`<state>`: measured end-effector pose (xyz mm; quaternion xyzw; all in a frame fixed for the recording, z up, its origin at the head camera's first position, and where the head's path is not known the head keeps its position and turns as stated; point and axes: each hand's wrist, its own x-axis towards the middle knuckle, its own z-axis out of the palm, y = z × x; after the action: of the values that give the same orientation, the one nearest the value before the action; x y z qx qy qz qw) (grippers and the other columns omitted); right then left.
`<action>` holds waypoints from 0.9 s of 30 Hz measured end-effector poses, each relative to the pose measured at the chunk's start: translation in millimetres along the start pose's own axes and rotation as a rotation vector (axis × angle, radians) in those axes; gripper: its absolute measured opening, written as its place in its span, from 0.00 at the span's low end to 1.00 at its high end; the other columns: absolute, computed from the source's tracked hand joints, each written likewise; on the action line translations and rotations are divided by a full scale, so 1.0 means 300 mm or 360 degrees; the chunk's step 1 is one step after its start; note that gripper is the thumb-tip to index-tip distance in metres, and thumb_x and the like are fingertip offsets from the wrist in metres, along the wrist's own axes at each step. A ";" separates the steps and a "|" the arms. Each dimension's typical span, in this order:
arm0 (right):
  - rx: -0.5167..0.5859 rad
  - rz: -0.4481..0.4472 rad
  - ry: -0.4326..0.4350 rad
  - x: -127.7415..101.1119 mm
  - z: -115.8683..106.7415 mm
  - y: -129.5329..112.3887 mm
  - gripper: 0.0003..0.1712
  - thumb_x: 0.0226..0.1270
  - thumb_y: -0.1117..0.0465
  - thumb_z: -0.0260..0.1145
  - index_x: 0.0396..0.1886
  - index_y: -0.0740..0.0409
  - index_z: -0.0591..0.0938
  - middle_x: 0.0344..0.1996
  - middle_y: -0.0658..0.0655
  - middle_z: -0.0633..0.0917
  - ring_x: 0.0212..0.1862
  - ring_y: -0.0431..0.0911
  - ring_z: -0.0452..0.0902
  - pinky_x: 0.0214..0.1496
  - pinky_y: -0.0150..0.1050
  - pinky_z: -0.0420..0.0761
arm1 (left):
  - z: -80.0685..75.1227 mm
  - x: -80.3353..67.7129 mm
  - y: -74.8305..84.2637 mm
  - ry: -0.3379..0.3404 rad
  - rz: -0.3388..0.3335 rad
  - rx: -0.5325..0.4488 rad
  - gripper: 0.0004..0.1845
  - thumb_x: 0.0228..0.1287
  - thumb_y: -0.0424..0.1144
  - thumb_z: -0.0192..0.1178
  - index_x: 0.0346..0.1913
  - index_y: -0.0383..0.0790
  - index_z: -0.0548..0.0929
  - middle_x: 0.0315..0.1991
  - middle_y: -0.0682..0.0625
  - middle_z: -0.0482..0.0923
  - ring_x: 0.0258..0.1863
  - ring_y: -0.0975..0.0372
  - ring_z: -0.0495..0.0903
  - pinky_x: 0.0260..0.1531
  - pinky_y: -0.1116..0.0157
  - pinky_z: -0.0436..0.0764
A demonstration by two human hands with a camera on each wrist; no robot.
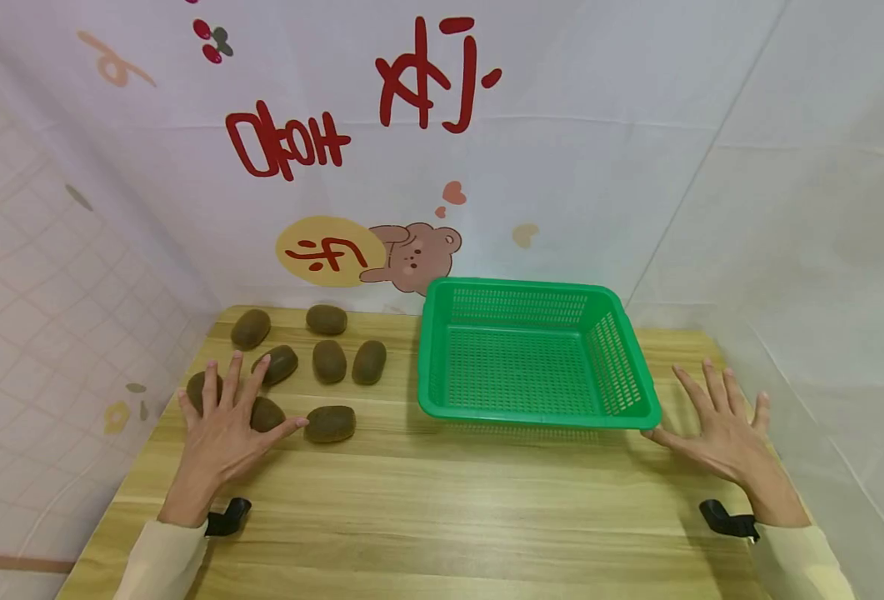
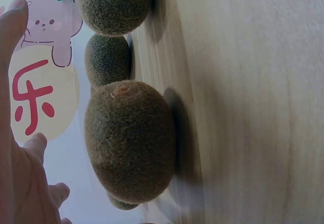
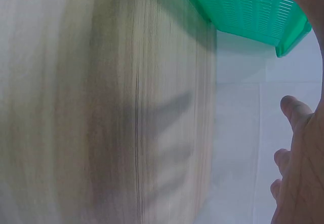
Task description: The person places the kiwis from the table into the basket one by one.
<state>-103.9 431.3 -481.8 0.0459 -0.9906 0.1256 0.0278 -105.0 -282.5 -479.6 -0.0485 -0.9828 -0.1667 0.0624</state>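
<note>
Left hand [image 1: 220, 429] splayed flat, fingers straight, over a kiwi [image 1: 265, 414] at frame lower left; seven more kiwis around it on the worktop [image 1: 442, 508]. Right hand [image 1: 719, 433] also spread, holding nothing, thumb tip at the near right corner of the empty green basket [image 1: 640, 379], frame centre-right.

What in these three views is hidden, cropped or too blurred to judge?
- Head view: the left hand covers part of two kiwis, so any contact is unclear.
- Head view: whether the right hand thumb touches the green basket is uncertain.
- Left wrist view: farther kiwis are cut off by the nearest one.
- Right wrist view: the wooden table is motion-blurred; the basket is cropped.
</note>
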 end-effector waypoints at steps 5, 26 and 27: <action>0.0025 -0.0005 -0.0008 -0.006 -0.016 -0.005 0.66 0.57 0.29 0.71 0.85 0.37 0.43 0.83 0.54 0.28 0.82 0.63 0.15 0.66 0.74 0.09 | -0.003 0.004 0.003 0.0004 0.0016 -0.0019 0.58 0.60 0.72 0.63 0.84 0.59 0.42 0.85 0.48 0.25 0.82 0.42 0.21 0.63 0.18 0.30; 0.0287 -0.0250 0.0125 -0.013 -0.067 -0.124 0.63 0.56 0.43 0.79 0.84 0.38 0.52 0.85 0.56 0.40 0.85 0.57 0.29 0.74 0.76 0.25 | 0.020 -0.012 0.050 0.0014 0.0151 -0.0214 0.57 0.62 0.64 0.68 0.84 0.59 0.43 0.85 0.40 0.34 0.82 0.39 0.26 0.73 0.28 0.43; 0.0298 -0.0267 0.0131 -0.011 -0.068 -0.132 0.62 0.56 0.44 0.79 0.84 0.39 0.52 0.85 0.56 0.41 0.85 0.57 0.30 0.74 0.75 0.26 | 0.021 -0.009 0.056 0.0011 0.0154 -0.0223 0.57 0.62 0.64 0.68 0.84 0.59 0.43 0.85 0.39 0.35 0.83 0.40 0.26 0.72 0.27 0.45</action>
<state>-95.8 398.6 -452.5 0.1259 -0.9653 0.2164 0.0743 -100.9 -264.7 -480.5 -0.0997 -0.9650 -0.2320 0.0702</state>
